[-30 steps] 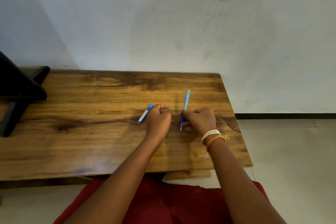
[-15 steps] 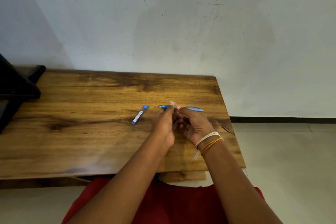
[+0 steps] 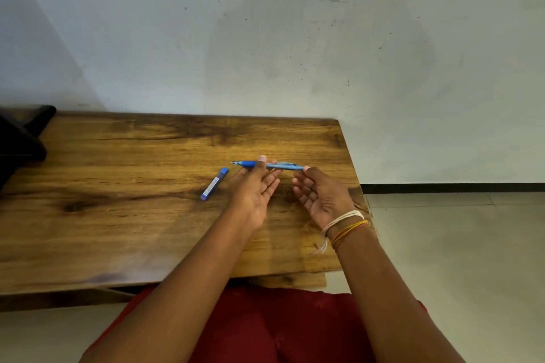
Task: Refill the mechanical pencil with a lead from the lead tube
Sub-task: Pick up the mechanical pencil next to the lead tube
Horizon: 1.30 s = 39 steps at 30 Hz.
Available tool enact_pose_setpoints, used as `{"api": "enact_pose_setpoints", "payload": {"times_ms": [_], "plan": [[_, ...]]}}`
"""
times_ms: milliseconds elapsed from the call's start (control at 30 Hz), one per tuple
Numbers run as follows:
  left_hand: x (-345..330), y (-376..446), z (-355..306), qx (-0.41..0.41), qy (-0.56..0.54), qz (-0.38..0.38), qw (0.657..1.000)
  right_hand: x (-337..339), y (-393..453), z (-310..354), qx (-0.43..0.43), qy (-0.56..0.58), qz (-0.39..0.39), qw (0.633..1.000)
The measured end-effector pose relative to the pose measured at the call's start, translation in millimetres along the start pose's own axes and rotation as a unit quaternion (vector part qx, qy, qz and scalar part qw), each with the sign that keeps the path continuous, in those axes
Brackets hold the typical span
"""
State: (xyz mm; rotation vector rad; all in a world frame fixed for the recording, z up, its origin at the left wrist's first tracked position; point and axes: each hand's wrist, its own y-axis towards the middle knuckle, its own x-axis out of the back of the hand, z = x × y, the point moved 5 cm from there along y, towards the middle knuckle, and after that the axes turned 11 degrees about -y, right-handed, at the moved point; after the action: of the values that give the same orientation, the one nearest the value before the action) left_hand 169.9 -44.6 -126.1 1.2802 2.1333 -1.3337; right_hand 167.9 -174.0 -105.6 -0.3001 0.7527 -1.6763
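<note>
The blue mechanical pencil (image 3: 283,166) is held level above the wooden table (image 3: 118,215), tip pointing left. My left hand (image 3: 255,191) pinches it near the tip between thumb and fingers, palm turned towards the right. My right hand (image 3: 321,196) touches the pencil's right end with its fingertips, palm facing left. The blue lead tube (image 3: 214,184) lies flat on the table just left of my left hand, untouched.
A black object (image 3: 20,138) sits at the table's far left. The table's right edge (image 3: 354,174) runs close beside my right hand, with tiled floor (image 3: 457,244) beyond. A plain wall stands behind the table. Red cloth covers my lap (image 3: 280,327).
The pencil has come off the table, where it lay pointing away from me, and now sits crosswise between both hands. The hands have moved slightly apart. The lead tube stayed put.
</note>
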Motion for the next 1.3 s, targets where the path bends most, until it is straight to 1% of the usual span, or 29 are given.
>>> {"api": "enact_pose_setpoints", "payload": {"times_ms": [300, 467, 533, 667, 733, 767, 800, 833, 867, 900, 1033, 1200, 1300], "plan": [[-11, -4, 18, 0.021, -0.007, 0.016, 1.000, 6, -2, 4, 0.035, 0.013, 0.015, 0.999], [-10, -6, 20, 0.003, 0.006, -0.008, 1.000, 8, 0, 3, 0.052, 0.001, 0.021, 0.998], [-9, -5, 21, 0.006, 0.001, -0.011, 1.000, 9, 2, 2, 0.051, 0.003, 0.024, 0.998], [-7, -4, 18, 0.022, -0.015, -0.008, 1.000, 9, 3, 3, 0.031, 0.002, 0.056, 0.998], [-5, -3, 16, 0.015, -0.004, -0.005, 1.000, 12, 4, 4, 0.039, -0.034, 0.038, 0.998], [-4, -2, 15, 0.013, 0.000, -0.005, 1.000, 16, 5, 5, 0.057, -0.081, 0.002, 0.995], [-3, -2, 14, 0.012, 0.005, -0.004, 1.000, 23, 7, 8, 0.085, -0.153, -0.048, 0.983], [-2, -1, 13, 0.011, 0.011, -0.001, 1.000, 29, 8, 12, 0.114, -0.230, -0.099, 0.961], [-1, -1, 13, 0.011, 0.017, 0.002, 1.000, 34, 8, 15, 0.138, -0.288, -0.136, 0.938], [0, 0, 12, 0.011, 0.022, 0.004, 1.000, 37, 8, 17, 0.151, -0.319, -0.153, 0.923], [2, 1, 7, 0.014, 0.043, 0.010, 0.999, 45, 11, 17, 0.153, -0.354, -0.163, 0.908], [6, 2, 1, 0.018, 0.046, 0.010, 0.999, 47, 12, 14, 0.158, -0.437, -0.174, 0.868], [7, 1, 0, 0.020, 0.046, 0.004, 0.999, 48, 13, 13, 0.149, -0.436, -0.173, 0.871]]}}
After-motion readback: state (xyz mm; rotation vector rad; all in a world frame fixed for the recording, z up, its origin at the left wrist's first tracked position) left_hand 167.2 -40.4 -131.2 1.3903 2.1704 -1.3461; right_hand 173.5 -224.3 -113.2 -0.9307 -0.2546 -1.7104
